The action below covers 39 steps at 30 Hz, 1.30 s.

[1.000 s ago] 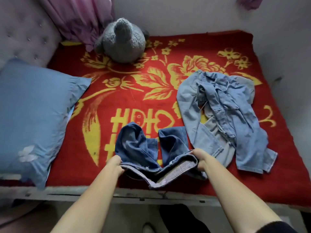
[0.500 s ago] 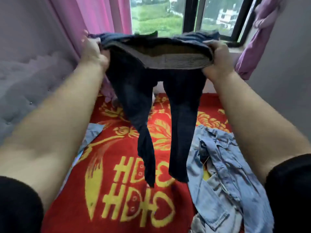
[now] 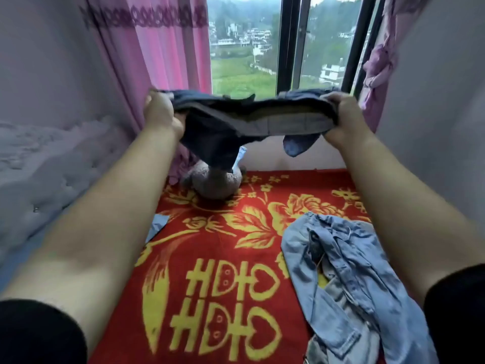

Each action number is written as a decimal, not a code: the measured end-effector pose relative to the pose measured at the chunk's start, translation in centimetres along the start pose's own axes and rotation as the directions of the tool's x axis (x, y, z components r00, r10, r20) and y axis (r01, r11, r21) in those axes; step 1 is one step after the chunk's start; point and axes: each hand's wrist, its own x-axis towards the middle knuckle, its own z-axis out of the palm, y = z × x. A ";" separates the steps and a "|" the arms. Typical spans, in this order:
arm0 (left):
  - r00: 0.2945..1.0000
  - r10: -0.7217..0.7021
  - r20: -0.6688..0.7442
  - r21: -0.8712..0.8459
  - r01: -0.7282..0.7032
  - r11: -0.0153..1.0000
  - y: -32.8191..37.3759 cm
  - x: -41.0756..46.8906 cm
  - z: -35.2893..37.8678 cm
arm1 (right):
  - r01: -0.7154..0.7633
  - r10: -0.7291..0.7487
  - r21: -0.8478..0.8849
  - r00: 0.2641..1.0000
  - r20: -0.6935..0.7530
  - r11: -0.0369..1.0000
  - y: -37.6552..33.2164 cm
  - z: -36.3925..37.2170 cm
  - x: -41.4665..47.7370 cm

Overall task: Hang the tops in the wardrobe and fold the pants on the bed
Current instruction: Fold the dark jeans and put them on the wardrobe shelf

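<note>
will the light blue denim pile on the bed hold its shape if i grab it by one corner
Probably not. The light denim lies crumpled in soft folds on the blanket, so it should flop and unfurl. It looks layered and bulky, so likely fairly heavy for cloth.

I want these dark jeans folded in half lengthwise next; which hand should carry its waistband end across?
Probably the left hand: the dark jeans hang lower on its side, and the right hand can stay put.
</note>
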 end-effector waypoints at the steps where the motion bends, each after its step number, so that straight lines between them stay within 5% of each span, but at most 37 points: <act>1: 0.998 -0.043 -0.041 0.085 0.046 0.995 -1.1 -1.2 -1.8 | -0.060 0.057 -0.081 0.998 -0.040 0.995 1.7 -0.8 -1.1; 5: 0.929 -0.220 -0.296 0.280 0.305 0.910 -11.1 -6.1 -14.5 | -0.340 0.281 -0.197 0.919 -0.277 0.920 13.9 -6.9 -5.8; 11: 0.770 -0.346 -0.536 0.324 0.566 0.758 -23.7 -16.2 -32.4 | -0.653 0.495 -0.083 0.644 -0.583 0.753 32.6 -17.0 -17.6; 14: 0.700 -0.349 -0.623 0.359 0.652 0.667 -26.3 -20.2 -38.9 | -0.750 0.551 -0.044 0.523 -0.650 0.660 37.9 -20.7 -23.7; 18: 0.694 -0.356 -0.626 0.479 0.702 0.526 -28.5 -23.6 -45.1 | -0.805 0.608 -0.002 0.450 -0.654 0.594 41.5 -23.3 -28.5; 21: 0.705 -0.300 -0.642 0.568 0.701 0.432 -29.6 -25.2 -47.8 | -0.823 0.561 -0.075 0.448 -0.696 0.564 43.1 -24.5 -30.7; 28: 0.751 -0.219 -0.623 0.742 0.656 0.140 -32.4 -30.2 -53.8 | -0.922 0.528 -0.227 0.367 -0.766 0.313 49.3 -29.3 -37.4; 35: 0.755 -0.291 -0.587 0.771 0.414 -0.483 -35.6 -34.0 -58.2 | -0.818 0.448 -0.575 0.513 -0.732 -0.002 55.6 -33.1 -41.9; 39: 0.778 -0.442 -0.447 0.810 0.142 -0.569 -37.9 -34.9 -58.1 | -0.746 0.478 -0.660 0.551 -0.685 -0.087 56.8 -34.5 -41.6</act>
